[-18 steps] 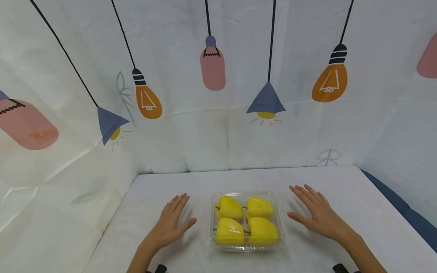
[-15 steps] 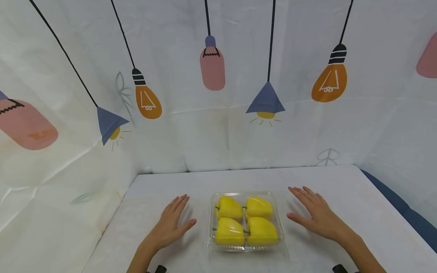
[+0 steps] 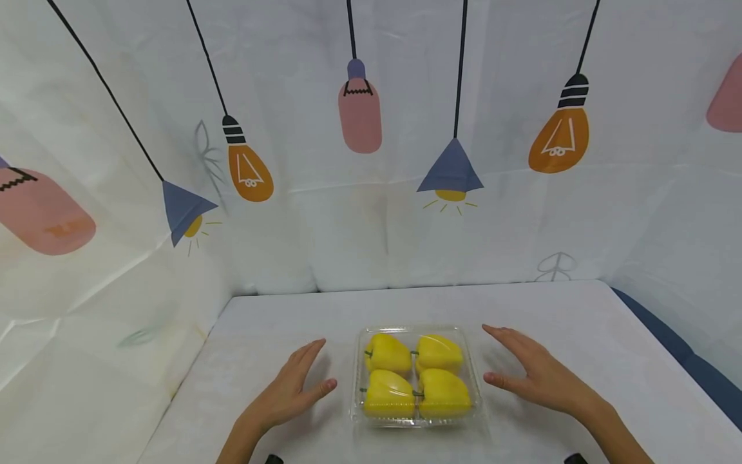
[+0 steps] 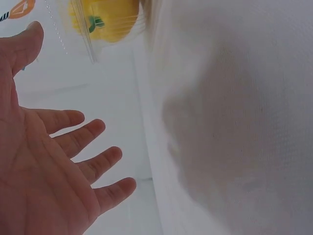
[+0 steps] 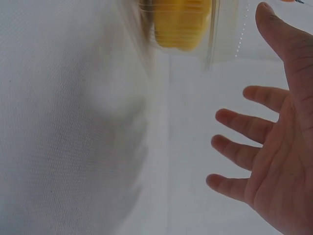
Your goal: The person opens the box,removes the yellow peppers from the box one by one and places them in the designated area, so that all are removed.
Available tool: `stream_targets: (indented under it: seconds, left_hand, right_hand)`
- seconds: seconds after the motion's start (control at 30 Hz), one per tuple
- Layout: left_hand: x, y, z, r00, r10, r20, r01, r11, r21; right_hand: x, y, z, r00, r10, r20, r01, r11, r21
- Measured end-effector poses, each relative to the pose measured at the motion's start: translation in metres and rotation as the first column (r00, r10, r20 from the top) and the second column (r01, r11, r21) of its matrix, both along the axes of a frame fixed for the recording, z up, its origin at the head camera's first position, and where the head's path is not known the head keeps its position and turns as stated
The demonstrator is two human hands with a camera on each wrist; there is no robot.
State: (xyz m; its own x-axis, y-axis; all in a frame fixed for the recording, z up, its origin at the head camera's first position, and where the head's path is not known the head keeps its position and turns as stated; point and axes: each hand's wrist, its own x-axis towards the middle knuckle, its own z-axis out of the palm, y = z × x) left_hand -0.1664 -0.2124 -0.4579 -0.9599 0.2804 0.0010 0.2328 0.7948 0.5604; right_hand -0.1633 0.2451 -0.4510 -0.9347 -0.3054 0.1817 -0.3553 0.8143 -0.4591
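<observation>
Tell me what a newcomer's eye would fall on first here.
Probably the four yellow peppers in a clear plastic box on the white table. The left hand and right hand hover on either side, touching nothing. Behind, printed orange bulbs stand out on the pale backdrop.

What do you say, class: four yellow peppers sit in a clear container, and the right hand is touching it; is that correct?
Not quite: the head view shows a gap between the right hand and the container; the four yellow peppers do sit inside.
</observation>
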Motion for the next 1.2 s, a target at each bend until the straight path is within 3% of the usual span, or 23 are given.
stream_targets:
  seconds: [0.53,0.97,1.2]
  left_hand:
    - [0.006,0.005,0.003,0.994,-0.09,0.067,0.089,0.996,0.017]
    - [0.009,0.009,0.004,0.975,-0.187,0.121,0.178,0.981,0.075]
    - [0.01,0.012,0.004,0.966,-0.23,0.116,0.218,0.97,0.108]
  right_hand:
    - [0.007,-0.003,0.002,0.987,0.085,0.133,-0.074,0.994,-0.085]
    - [0.01,-0.006,0.001,0.965,0.162,0.204,-0.14,0.983,-0.12]
    - [0.011,-0.008,0.001,0.952,0.207,0.225,-0.178,0.974,-0.14]
